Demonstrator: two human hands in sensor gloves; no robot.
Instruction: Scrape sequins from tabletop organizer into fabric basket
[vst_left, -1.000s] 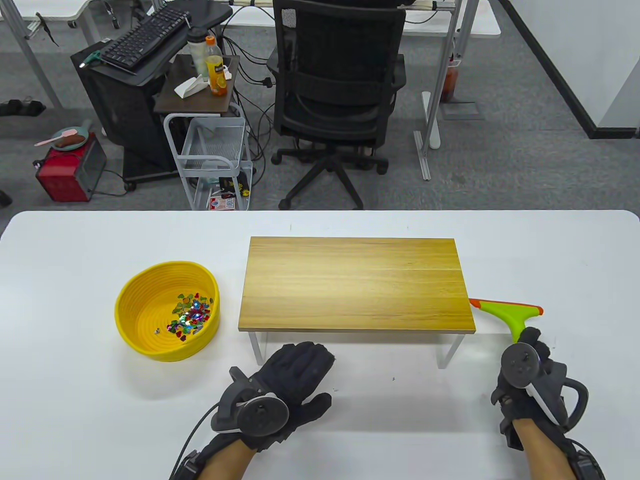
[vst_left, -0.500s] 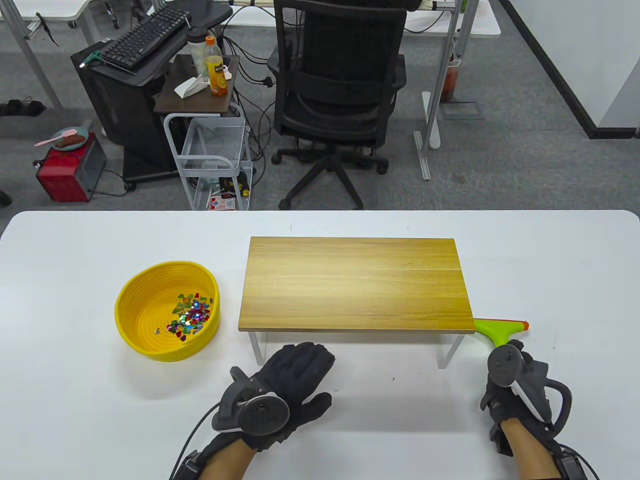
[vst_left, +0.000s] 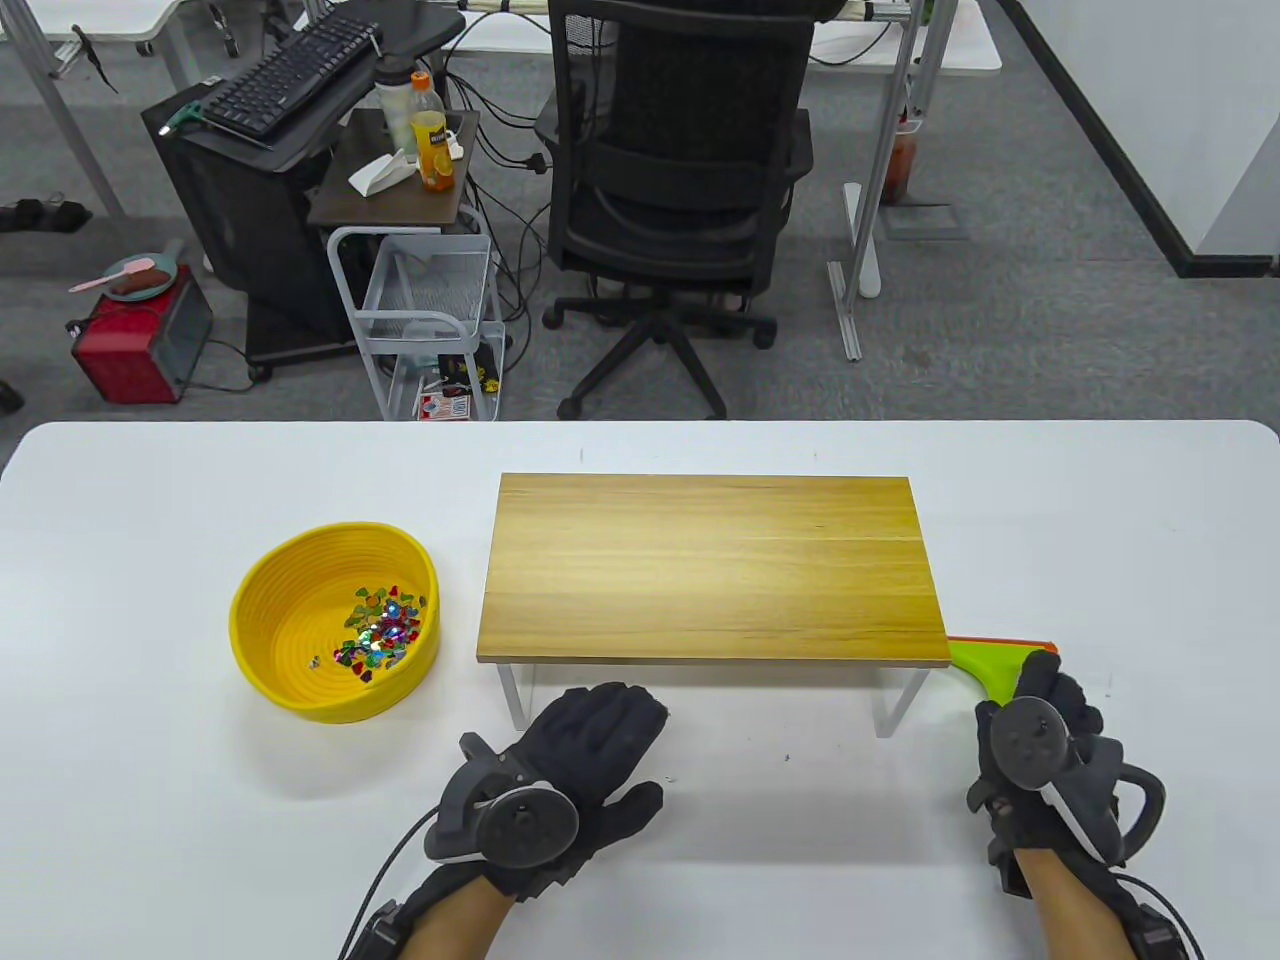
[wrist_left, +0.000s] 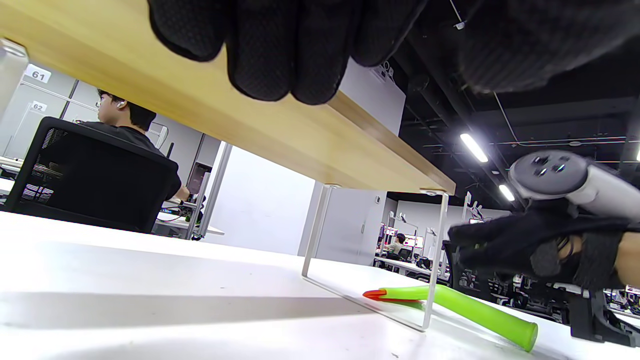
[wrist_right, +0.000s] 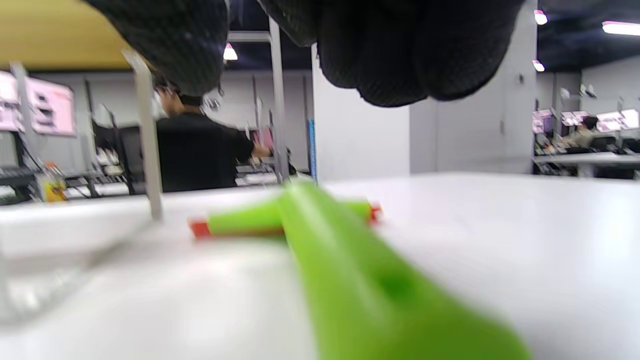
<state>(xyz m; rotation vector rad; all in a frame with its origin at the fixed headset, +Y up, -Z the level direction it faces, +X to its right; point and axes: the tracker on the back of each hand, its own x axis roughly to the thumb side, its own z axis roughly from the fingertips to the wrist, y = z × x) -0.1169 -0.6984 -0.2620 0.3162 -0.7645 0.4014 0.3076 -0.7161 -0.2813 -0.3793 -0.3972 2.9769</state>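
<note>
The yellow fabric basket (vst_left: 262, 640) stands on the white table at the left and holds a heap of coloured sequins (vst_left: 380, 630). The wooden tabletop organizer (vst_left: 710, 565) stands at the middle with a bare top. The green scraper (vst_left: 990, 668) lies on the table by the organizer's right front leg, its orange-edged blade partly under the corner. My right hand (vst_left: 1045, 705) hovers over its handle with fingers apart from it; the left wrist view shows the scraper (wrist_left: 470, 310) lying free under that hand (wrist_left: 500, 245). My left hand (vst_left: 600, 735) rests flat, palm down, in front of the organizer.
The organizer stands on thin white legs (vst_left: 515, 695) (vst_left: 895, 705). The table's far edge (vst_left: 640, 425) lies beyond it, with an office chair (vst_left: 680, 200) and a cart (vst_left: 430, 300) on the floor behind.
My right hand brought the scraper nearer and leftward, down to the table beside the organizer's right corner, and let go of it. My left hand stayed still.
</note>
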